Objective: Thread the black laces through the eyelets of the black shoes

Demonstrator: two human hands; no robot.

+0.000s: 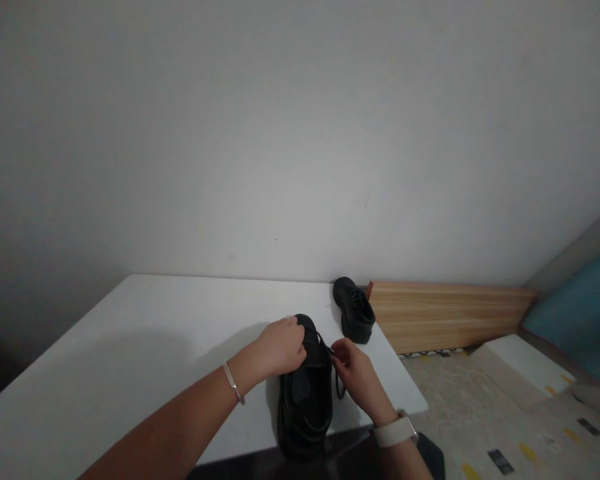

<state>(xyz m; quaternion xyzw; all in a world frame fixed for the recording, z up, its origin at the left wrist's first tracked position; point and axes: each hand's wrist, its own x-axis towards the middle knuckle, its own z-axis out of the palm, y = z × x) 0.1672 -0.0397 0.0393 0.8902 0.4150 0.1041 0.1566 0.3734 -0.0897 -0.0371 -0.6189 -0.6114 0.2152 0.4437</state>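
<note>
A black lace-up shoe (pixel 305 393) lies on the white table (pixel 145 333), its heel toward me at the near edge. My left hand (pixel 280 347) rests on the shoe's upper with fingers curled over the lacing. My right hand (pixel 355 373) is beside the shoe on its right, fingers pinched on a black lace (pixel 339 383) that hangs in a loop. A second black shoe (pixel 354 310) stands at the table's far right corner, apart from both hands.
A plain white wall rises behind the table. To the right a wooden bed board (pixel 450 313) runs along the wall, with a blue mattress edge (pixel 580 313) and patterned bedding (pixel 505 413) lower down.
</note>
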